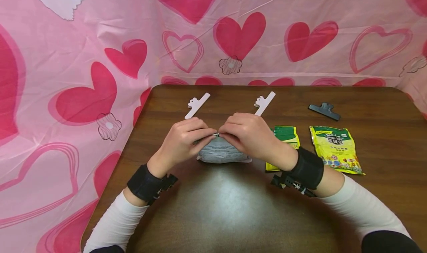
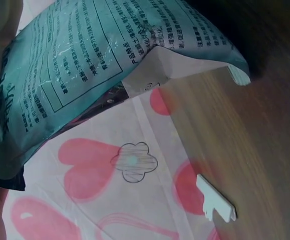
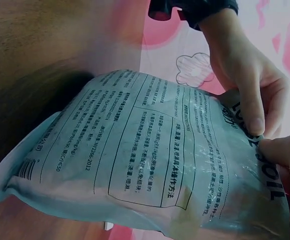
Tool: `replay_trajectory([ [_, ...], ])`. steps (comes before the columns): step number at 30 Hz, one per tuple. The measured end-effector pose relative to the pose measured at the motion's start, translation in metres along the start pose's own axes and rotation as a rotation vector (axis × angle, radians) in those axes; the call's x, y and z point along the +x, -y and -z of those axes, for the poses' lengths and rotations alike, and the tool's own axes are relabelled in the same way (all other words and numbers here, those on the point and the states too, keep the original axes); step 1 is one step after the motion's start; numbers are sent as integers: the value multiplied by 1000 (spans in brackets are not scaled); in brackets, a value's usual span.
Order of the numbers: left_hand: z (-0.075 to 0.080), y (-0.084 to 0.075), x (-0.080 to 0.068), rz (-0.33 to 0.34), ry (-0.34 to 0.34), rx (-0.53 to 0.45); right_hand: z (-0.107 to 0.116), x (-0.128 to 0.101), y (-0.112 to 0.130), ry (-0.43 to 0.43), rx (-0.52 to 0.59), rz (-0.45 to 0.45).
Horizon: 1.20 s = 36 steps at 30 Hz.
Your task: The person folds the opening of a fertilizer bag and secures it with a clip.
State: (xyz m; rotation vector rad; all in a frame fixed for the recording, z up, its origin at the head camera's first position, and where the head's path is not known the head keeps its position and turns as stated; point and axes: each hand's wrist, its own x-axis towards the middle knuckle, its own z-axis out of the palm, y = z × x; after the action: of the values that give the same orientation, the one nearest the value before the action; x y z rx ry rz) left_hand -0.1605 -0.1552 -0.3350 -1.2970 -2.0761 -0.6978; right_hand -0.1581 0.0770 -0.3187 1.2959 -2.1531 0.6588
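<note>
Both hands meet at the middle of the table (image 1: 233,216), and the grey pouch (image 1: 220,153) stands there on its base, mostly hidden in the head view behind the knuckles. The left hand (image 1: 181,141) pinches the pouch's top edge with curled fingers; the right hand (image 1: 248,134) pinches the same edge from the other side, fingertips nearly touching the left's. The top edge itself is covered by the fingers, so whether it is sealed or open cannot be told. From the right wrist the pouch's printed back fills the view, small text too fine to read, with the left fingers (image 3: 250,100) on its upper corner. The left wrist view shows the pouch cut off at the frame's edge.

Just right of the right wrist lies a green and yellow packet (image 1: 283,138), partly covered by that wrist. Beside it, a second packet (image 1: 335,149) lies flat in full view. Behind the hands are two white clips (image 1: 197,105), the right one (image 1: 265,102) partly hidden by the right hand. A black clip (image 1: 324,111) sits further right. A pink heart-print cloth (image 1: 100,60) hangs behind and to the left of the table.
</note>
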Motion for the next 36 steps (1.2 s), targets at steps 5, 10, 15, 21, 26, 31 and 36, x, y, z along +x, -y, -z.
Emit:
replay_trajectory([
  [5, -1, -1, 1, -2, -12, -34, 0, 0, 0, 0, 4, -17],
  [10, -1, -1, 1, 2, -18, -73, 0, 0, 1, 8, 28, -28],
  [15, -1, 0, 1, 18, -3, -103, 3, -1, 1, 34, 69, -51],
  [21, 1, -2, 3, 26, 7, -133, 8, -5, -3, 41, 105, -59],
  [26, 1, -2, 3, 30, 21, -127, 11, -7, -5, 42, 105, -55],
  [31, 0, -1, 2, 40, 38, -102, 15, -9, -6, 54, 81, -65],
  [36, 2, -1, 3, 37, 44, -96, 18, -10, -7, 55, 67, -72],
])
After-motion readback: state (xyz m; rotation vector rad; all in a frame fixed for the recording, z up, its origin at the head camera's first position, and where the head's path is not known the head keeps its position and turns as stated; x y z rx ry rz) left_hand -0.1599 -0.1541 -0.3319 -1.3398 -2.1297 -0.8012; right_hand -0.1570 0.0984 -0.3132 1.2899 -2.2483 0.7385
